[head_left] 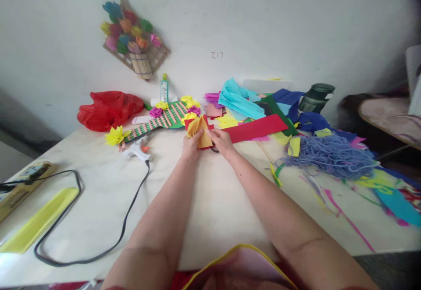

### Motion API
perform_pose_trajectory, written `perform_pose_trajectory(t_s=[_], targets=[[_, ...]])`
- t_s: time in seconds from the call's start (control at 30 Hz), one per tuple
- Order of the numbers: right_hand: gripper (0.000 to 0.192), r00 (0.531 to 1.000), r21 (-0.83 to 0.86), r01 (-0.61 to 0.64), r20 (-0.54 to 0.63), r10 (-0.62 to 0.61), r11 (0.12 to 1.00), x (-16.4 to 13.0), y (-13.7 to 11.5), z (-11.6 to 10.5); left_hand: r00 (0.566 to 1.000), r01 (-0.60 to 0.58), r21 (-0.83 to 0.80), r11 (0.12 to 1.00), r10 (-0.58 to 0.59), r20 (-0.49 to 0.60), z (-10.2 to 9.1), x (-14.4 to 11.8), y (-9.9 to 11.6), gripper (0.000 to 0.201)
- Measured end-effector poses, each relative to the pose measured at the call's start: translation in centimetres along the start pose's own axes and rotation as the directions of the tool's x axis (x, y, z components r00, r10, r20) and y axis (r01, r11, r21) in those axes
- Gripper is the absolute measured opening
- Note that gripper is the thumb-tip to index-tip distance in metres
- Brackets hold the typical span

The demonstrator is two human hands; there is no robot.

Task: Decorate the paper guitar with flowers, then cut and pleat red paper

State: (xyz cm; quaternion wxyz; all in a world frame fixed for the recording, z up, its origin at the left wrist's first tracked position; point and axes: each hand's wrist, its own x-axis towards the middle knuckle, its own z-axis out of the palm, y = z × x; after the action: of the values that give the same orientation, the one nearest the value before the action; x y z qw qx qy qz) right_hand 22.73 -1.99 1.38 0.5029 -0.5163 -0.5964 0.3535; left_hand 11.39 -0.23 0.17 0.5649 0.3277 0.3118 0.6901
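A wide, pale tabletop is seen stretching from the near edge to a white wall, and most of its far half is covered with craft materials. At the far right a heap of coloured paper sheets, turquoise, blue, green and red, is piled, with a long red paper strip lying just in front of it. Near the right side a tangle of lilac yarn is spread out. At the far left a crumpled red plastic bag is placed, and beside it a green guitar-shaped card piece with pink stripes and paper flowers is laid flat. A black cable is looped across the near left, running to a white glue gun.

At the middle of the table, towards the far side, a folded yellow-orange paper piece is held between both hands, against a red paper beneath it. The left hand is closed around the paper's left edge, fingers curled over it. The right hand is partly closed, its fingertips pinching the paper's lower right edge.
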Motion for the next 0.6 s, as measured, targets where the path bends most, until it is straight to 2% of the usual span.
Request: perform_pose_trajectory(t_s=[0.13, 0.27, 0.43, 0.6], targets=[[0.030, 0.995, 0.051, 0.011, -0.098, -0.006, 0.999, 0.6, 1.5, 0.8, 0.999, 0.035, 0.001, 0.999, -0.035, 0.030, 0.0, -0.1, 0.0, 0.046], [0.028, 0.984, 0.110, 0.004, -0.179, 0.016, 0.994, 0.6, 1.8, 0.2, 1.000, 0.007, -0.035, 0.999, -0.008, -0.022, -0.4, 0.1, 0.0, 0.043], [0.026, 0.977, 0.144, -0.013, -0.208, 0.043, 0.989, 0.5, 1.6, -0.3, 0.998, -0.016, 0.005, 1.000, 0.016, -0.064, -1.2, 0.7, 0.2, 0.044], [0.025, 0.971, 0.239, -0.048, -0.217, 0.102, 0.970, 0.4, 1.6, -0.3, 0.998, -0.046, 0.057, 0.997, 0.049, -0.038, -1.8, 1.0, 1.0, 0.040]])
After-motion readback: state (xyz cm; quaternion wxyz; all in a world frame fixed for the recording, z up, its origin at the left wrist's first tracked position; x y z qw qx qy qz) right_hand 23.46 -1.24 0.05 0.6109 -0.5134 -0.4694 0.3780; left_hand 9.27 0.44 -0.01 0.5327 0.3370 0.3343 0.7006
